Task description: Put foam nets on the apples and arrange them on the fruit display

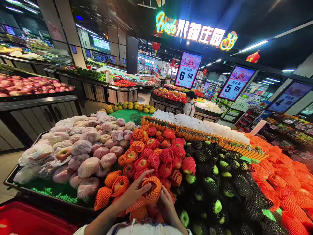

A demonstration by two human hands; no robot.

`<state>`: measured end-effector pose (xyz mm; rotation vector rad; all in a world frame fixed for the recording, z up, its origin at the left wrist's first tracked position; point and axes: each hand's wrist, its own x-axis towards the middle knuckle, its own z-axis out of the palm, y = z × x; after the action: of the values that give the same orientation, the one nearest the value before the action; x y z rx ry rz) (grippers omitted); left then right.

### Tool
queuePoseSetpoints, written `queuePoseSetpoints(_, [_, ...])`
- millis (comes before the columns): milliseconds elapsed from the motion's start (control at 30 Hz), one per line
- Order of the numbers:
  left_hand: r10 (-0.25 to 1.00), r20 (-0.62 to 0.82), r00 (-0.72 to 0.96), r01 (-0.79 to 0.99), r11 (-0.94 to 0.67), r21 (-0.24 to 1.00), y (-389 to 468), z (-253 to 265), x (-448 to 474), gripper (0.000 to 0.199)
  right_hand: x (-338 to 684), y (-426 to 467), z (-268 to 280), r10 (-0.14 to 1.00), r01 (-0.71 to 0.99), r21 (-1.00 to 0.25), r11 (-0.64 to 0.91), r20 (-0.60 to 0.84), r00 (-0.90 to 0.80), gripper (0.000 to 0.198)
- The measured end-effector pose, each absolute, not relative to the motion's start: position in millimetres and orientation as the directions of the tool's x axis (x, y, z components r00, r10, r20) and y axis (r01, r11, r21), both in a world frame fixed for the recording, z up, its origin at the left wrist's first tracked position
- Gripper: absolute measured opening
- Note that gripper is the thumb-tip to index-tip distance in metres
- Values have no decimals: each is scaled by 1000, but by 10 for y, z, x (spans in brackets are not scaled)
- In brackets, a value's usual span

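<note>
An apple in an orange foam net (153, 193) is between my two hands, above the pile near the front edge of the stand. My left hand (135, 192) grips it from the left, thumb on its upper side and fingers behind. On the right, my right hand (167, 204) holds the apple's side, its fingers partly hidden by the net. Around them lie red apples in pink nets (166, 169) and others in orange nets (120, 185). Green apples in black nets (212, 184) lie close on the right.
Plastic-wrapped fruit (89, 166) fills the left of the stand. Fruit in bright orange-red nets (292, 192) is at the far right, behind an orange divider fence (195, 135). A red container (29, 218) is at the lower left. A person (189, 106) stands beyond the stand.
</note>
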<state>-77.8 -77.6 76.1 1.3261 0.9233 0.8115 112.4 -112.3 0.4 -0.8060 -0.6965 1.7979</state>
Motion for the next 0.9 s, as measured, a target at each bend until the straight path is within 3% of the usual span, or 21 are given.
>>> queuePoseSetpoints(200, [817, -73, 572, 108, 13, 994, -776, 797, -876, 83, 1106, -1145, -8, 967, -563, -787, -253, -185, -175, 56])
queuePoseSetpoints(367, [783, -16, 622, 102, -61, 993, -801, 671, -850, 131, 1063, -1136, -21, 965, -615, -744, -260, -217, -145, 56])
queuePoseSetpoints(433, [810, -3, 586, 90, -62, 994, -811, 625, -788, 124, 1059, -1140, -52, 962, -611, -744, -272, -219, -162, 57])
queuePoseSetpoints(533, [845, 2, 535, 24, -18, 1000, -816, 594, -702, 98, 1056, -1139, -80, 954, -585, -754, -299, -255, -159, 62])
queuePoseSetpoints(633, [865, 24, 500, -22, -15, 1000, -799, 575, -674, 91, 1090, -1113, -58, 964, -502, -824, -264, -238, -116, 65])
queuePoseSetpoints(767, [931, 27, 363, -13, -23, 1000, -721, 530, -767, 83, 1275, -1050, -64, 993, -242, -968, -66, -87, 79, 58])
queuePoseSetpoints(900, [985, 22, 170, -42, -15, 999, -450, 562, -964, 78, 1561, -1029, -284, 933, -2, -999, 44, 41, 358, 56])
